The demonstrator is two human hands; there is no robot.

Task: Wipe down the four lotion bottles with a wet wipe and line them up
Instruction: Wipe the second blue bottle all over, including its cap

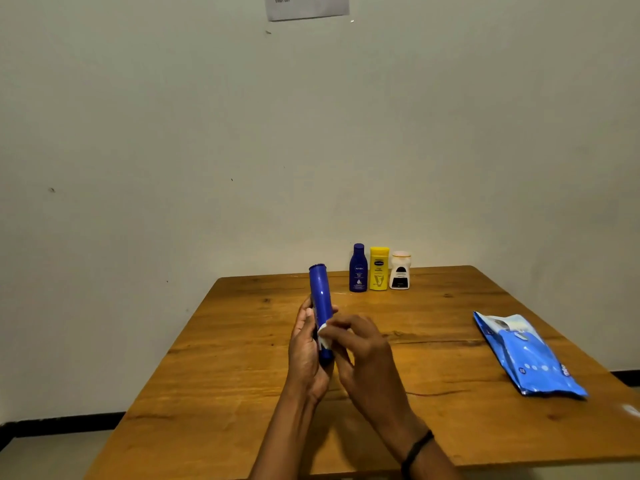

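My left hand (304, 351) grips a tall blue lotion bottle (320, 296) above the wooden table (242, 358), held nearly upright. Against the bottle's lower part my right hand (363, 355) pinches a small white wet wipe (323, 332). Three more bottles stand upright in a row at the table's far edge: a dark blue one (358, 268), a yellow one (379, 269) and a white one (400, 271).
A blue pack of wet wipes (526, 355) lies flat on the right side of the table. A pale wall rises right behind the table, with a paper notice (306, 6) taped high up. Floor shows at the lower left.
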